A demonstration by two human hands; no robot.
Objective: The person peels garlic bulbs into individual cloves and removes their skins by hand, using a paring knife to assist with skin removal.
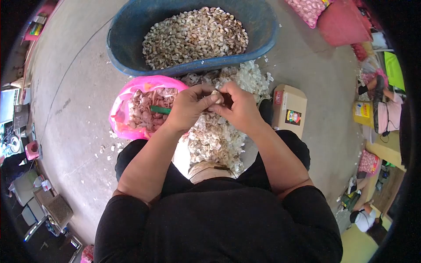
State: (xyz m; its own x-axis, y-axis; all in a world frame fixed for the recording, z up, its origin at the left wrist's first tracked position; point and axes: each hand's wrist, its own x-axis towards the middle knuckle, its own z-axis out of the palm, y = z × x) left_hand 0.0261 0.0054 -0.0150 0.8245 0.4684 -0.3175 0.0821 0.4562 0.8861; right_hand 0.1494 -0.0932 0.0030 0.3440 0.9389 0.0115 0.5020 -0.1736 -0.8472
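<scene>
My left hand (190,107) and my right hand (239,107) meet in front of me, fingertips closed together on a small pale garlic piece (215,95). Thumbs and forefingers pinch it from both sides. A green strip, perhaps a handle (160,109), sticks out beside my left hand over a pink bag (117,107); its other end is hidden. Garlic and reddish skins (142,111) fill the bag. Below my hands lies a heap of whitish garlic skins (217,140), spreading over my lap and up towards the tub.
Ahead stands a blue tub (127,61) with many garlic cloves (197,37). A cardboard box (291,103) sits right of my knee. Far right are a pink mesh sack (307,11), a yellow container (363,115) and other people (388,114). Scraps dot the concrete floor (83,109).
</scene>
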